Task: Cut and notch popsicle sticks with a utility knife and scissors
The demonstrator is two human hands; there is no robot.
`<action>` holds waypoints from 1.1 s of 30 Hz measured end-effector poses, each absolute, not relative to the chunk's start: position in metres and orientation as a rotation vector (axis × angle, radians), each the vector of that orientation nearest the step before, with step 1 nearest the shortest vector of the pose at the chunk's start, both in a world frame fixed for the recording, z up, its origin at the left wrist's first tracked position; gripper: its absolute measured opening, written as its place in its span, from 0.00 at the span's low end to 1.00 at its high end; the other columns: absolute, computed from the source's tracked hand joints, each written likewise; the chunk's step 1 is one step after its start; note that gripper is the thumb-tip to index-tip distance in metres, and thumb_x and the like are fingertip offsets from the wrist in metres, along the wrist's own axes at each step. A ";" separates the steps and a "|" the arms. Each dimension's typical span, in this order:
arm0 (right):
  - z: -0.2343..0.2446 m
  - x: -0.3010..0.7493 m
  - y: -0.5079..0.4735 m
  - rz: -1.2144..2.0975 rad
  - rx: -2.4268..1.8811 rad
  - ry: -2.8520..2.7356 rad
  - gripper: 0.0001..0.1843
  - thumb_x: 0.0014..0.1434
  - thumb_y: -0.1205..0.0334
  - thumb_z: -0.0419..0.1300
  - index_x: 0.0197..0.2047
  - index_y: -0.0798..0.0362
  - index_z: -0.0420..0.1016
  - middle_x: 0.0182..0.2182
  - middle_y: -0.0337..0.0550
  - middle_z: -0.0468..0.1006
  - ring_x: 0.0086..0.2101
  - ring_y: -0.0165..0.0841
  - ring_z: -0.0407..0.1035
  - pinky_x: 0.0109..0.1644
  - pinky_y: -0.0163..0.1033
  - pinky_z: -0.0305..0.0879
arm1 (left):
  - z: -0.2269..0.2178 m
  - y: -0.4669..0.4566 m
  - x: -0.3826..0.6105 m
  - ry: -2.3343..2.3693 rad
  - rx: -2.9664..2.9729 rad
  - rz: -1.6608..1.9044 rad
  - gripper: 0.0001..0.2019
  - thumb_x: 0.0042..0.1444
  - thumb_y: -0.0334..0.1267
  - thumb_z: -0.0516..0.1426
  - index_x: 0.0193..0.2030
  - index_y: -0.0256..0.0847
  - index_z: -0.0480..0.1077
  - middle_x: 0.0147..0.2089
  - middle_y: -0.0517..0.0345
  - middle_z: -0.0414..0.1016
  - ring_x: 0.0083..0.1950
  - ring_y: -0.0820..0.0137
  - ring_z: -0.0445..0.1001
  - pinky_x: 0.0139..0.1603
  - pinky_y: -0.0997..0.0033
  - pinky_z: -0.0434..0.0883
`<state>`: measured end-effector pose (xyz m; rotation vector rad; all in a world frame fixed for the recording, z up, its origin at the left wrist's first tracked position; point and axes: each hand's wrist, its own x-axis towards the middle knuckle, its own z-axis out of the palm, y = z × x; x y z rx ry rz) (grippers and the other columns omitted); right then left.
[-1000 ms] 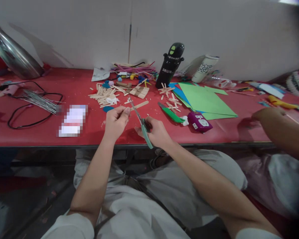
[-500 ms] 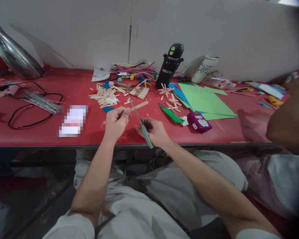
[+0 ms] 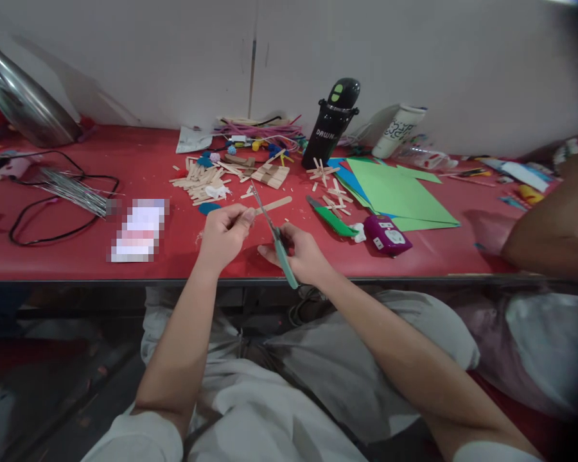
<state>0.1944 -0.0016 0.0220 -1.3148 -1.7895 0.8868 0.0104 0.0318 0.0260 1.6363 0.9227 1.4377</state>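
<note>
Between finger and thumb, my left hand (image 3: 226, 234) pinches one end of a wooden craft stick (image 3: 280, 204), which points to the right. My right hand (image 3: 301, 253) holds a pair of scissors (image 3: 283, 256) with green handles. Its blades cross the stick near my left fingertips; whether they touch the wood I cannot tell. Just beyond lies a heap of craft sticks (image 3: 200, 183), with a fanned bundle of sticks (image 3: 272, 175) beside it. Short sticks joined into small star shapes (image 3: 337, 192) rest to the right.
A green utility knife (image 3: 334, 221) and a purple box (image 3: 386, 235) lie right of my hands, before green paper sheets (image 3: 399, 192). A black bottle (image 3: 330, 128) stands behind. Leftward are a blurred phone-like rectangle (image 3: 139, 230), wires (image 3: 72, 191) and a steel jug (image 3: 29, 96). Another person's arm (image 3: 549, 221) rests at right.
My hands keep nearly the same pose, with the scissors still across the stick. The view has shifted slightly, and the other person's arm at right has moved a little.
</note>
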 end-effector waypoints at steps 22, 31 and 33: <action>0.014 0.194 0.000 0.794 -1.265 -1.800 0.19 0.52 0.48 0.67 0.27 0.50 0.62 0.21 0.32 0.64 0.24 0.28 0.57 0.31 0.37 0.55 | 0.026 0.030 0.012 0.957 1.615 1.445 0.22 0.60 0.53 0.62 0.23 0.39 0.68 0.17 0.65 0.56 0.19 0.77 0.52 0.20 0.74 0.52; 0.018 0.197 0.000 1.017 -1.299 -1.778 0.27 0.45 0.43 0.73 0.33 0.49 0.62 0.24 0.29 0.61 0.27 0.28 0.56 0.34 0.37 0.57 | 0.027 0.031 0.012 0.967 1.594 1.459 0.21 0.58 0.52 0.63 0.23 0.39 0.69 0.17 0.65 0.57 0.19 0.77 0.54 0.20 0.74 0.52; 0.020 0.199 0.000 1.088 -1.305 -1.788 0.31 0.43 0.41 0.74 0.36 0.49 0.63 0.26 0.29 0.62 0.28 0.29 0.57 0.35 0.38 0.58 | 0.026 0.032 0.012 0.958 1.580 1.458 0.22 0.58 0.53 0.63 0.23 0.39 0.69 0.17 0.65 0.57 0.19 0.78 0.53 0.19 0.74 0.52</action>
